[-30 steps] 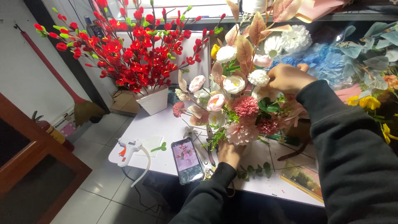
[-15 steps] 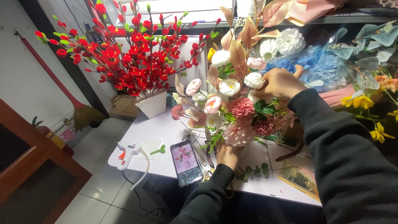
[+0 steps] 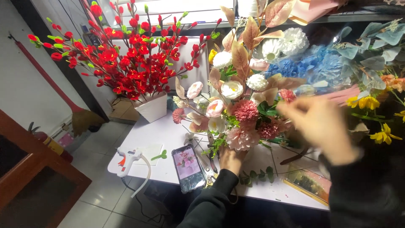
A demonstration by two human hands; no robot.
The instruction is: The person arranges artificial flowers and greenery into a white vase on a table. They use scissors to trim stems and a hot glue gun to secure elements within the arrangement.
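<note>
White tabletop (image 3: 168, 135) filled the middle of the frame, with grey floor tiles at lower left and a dark wooden piece of furniture at the left edge. At lower centre the left hand (image 3: 231, 159) rose from a dark sleeve, its fingers wrapped tight around the stems of a mixed bouquet (image 3: 236, 105) of pink, white and cream artificial flowers with tan leaves, held upright above the tabletop. The right hand (image 3: 322, 126) hung at centre right, just beside the bouquet's pink blooms; it was motion-blurred, its fingers looked loosely spread, and whether they held anything could not be told. A smartphone (image 3: 188, 167) with a lit screen showing flowers lay flat near the front edge, just left of the left hand, with scissors (image 3: 208, 169) between it and the wrist. Farther left a white glue gun (image 3: 128, 158) rested at the tabletop's corner, its cord hanging over the edge. A white pot (image 3: 150, 107) of red blossom branches (image 3: 122, 59) stood at upper left. Blue flowers (image 3: 316, 67) and yellow flowers (image 3: 371, 103) crowded the upper right. A broom (image 3: 80, 118) leaned against the left wall.
</note>
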